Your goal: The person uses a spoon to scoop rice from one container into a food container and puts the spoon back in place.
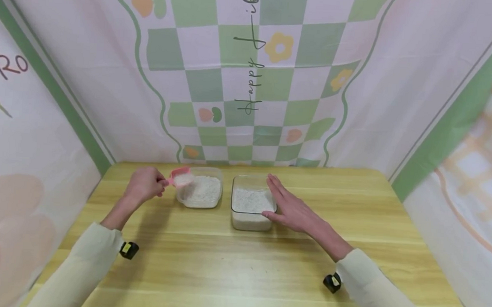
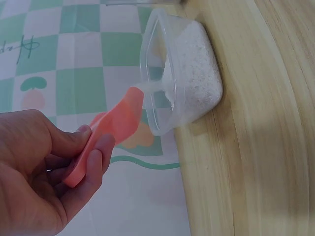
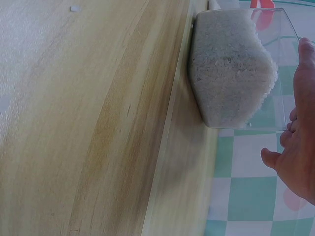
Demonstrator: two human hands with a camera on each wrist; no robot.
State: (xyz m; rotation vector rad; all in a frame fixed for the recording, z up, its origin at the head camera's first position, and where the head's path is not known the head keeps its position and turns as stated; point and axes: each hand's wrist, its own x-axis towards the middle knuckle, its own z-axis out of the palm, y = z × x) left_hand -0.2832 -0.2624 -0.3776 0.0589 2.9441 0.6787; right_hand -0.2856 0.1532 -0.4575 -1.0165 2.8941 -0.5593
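My left hand point(image 1: 144, 186) pinches the handle of a pink scoop point(image 2: 118, 120) between thumb and fingers. The scoop is tilted over the near rim of a clear plastic container point(image 2: 156, 120), and white grains, apparently rice, stream from its lip. A heap of rice point(image 2: 197, 69) fills part of that container. To its right stands a clear square box point(image 1: 251, 222) with rice point(image 3: 229, 69) inside. My right hand point(image 1: 295, 212) has its fingers straight, lying against the right side of the box's rim. In the right wrist view that hand is partly cut off.
Both containers stand side by side near the back of a wooden table point(image 1: 239, 266). A patterned cloth point(image 1: 276, 80) hangs behind the table's back edge, with further cloth at both sides. A small white bit point(image 3: 74, 8) lies on the tabletop.
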